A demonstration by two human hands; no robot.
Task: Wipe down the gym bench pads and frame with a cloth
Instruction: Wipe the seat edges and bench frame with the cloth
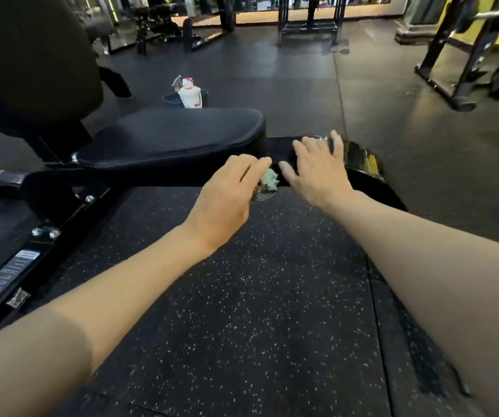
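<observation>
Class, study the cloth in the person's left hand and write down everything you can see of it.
The cloth is small and bunched, mostly hidden by the left hand, whose fingers grip it. What shows is a pale green fluffy tuft above a darker, speckled, mesh-like patch. It looks soft, like microfibre. It sits at the lower edge of the black bench frame, just past the seat pad; whether it touches the frame cannot be told.

Bunched green cloth, black bench pad
</observation>
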